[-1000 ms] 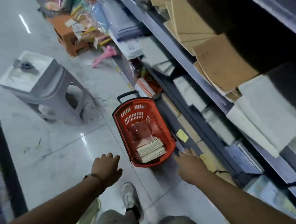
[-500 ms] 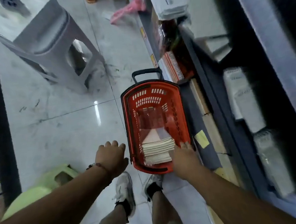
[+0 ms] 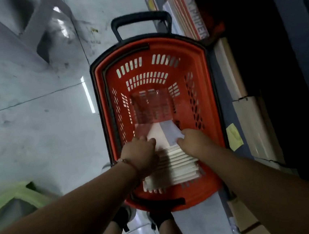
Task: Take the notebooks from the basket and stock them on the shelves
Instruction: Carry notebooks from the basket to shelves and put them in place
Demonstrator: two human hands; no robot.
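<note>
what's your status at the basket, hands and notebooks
Both hands in the basket: left hand and right hand on either side of the notebooks. Stack not lifted yet. Nothing in the way.

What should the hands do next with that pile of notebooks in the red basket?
Probably close both hands round the pile and lift it straight up. The left hand and right hand are already inside the red basket, one on each side of the stack of notebooks, which is still lying in the near end. Whether the grip is firm yet is hard to tell.
</note>
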